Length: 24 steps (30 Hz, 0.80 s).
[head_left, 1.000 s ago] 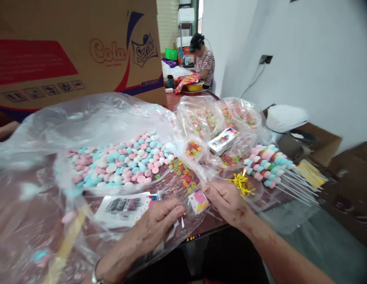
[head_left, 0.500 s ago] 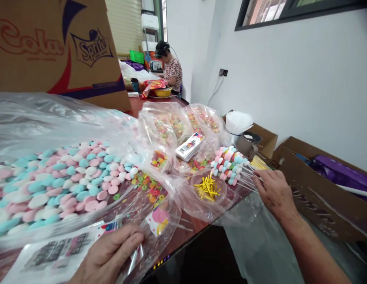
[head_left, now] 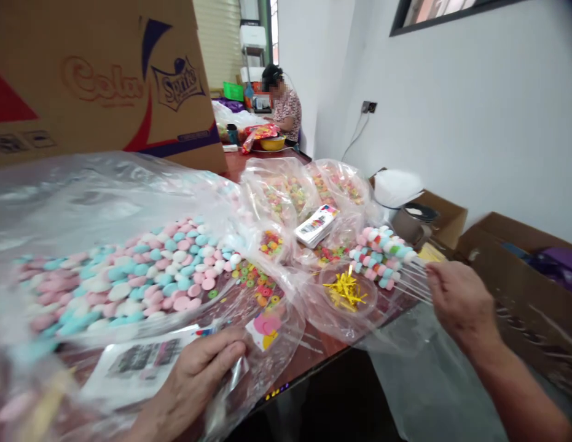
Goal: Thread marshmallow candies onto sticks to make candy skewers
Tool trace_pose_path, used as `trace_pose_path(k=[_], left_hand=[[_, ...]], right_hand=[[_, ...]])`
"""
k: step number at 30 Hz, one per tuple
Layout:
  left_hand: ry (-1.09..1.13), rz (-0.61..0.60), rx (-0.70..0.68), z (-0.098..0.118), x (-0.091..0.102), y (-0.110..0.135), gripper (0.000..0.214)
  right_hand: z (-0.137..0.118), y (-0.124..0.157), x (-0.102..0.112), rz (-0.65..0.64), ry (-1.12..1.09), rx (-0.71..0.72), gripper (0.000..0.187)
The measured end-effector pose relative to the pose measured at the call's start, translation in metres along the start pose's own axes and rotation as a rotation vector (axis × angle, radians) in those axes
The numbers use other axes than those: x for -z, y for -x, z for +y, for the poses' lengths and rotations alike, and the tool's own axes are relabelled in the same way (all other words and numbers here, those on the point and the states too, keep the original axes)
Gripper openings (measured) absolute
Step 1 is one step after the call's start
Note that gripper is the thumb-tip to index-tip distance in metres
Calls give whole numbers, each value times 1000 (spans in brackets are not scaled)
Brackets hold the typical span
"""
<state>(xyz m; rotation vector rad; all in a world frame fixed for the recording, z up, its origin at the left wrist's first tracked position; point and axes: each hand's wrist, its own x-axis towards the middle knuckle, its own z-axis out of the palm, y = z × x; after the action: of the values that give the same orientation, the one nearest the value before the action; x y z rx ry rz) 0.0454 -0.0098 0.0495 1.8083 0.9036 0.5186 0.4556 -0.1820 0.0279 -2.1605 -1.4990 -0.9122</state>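
Note:
My left hand (head_left: 205, 371) is closed, with thumb and fingers pressed on the edge of a clear plastic bag (head_left: 286, 344). A pink and yellow printed card (head_left: 264, 328) shows at that bag, just beyond my fingertips. At the table's right edge, my right hand (head_left: 463, 301) is closed on the stick ends of marshmallow skewers (head_left: 380, 255); how many sticks it grips is hidden. These skewers lie in a pile, threaded in pink, white and blue with coloured rings between. Beside them sits a clear round tub (head_left: 369, 307) of gold twist ties (head_left: 344, 290).
Loose marshmallows (head_left: 142, 270) fill a large plastic bag at left, before a cardboard box (head_left: 105, 123). Bags of candy rings (head_left: 290, 187) and a stack of cards (head_left: 316, 225) lie mid-table. A mug (head_left: 412, 224) and open boxes (head_left: 497, 270) stand right. A co-worker (head_left: 286, 107) sits behind.
The whole view has swung left, so everything appears further right. My right hand's fingers look more tightly curled at the skewer sticks. My left hand keeps its pinch on the bag.

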Motion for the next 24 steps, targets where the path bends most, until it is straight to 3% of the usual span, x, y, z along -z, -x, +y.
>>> trace_pose_path(k=[4,9,12,16,24], left_hand=[[142,-78,25,-20,4,3,27],[228,-107,59,-31,7,6,31],[273,-109,66,-29,7,7,32],[283,-90,63,-25,9,10,32],[326,-129,98,-16,12,11,34]], right_hand=[[-24,-7,23,-69,-430,-33,18],[-74,-24,48,-109,-667,226,16],[-94,-35,52,-129,-699,387,20],[-104,-44,50,-108,-665,542,21],[-102,-46,46,-100,-643,581,22]])
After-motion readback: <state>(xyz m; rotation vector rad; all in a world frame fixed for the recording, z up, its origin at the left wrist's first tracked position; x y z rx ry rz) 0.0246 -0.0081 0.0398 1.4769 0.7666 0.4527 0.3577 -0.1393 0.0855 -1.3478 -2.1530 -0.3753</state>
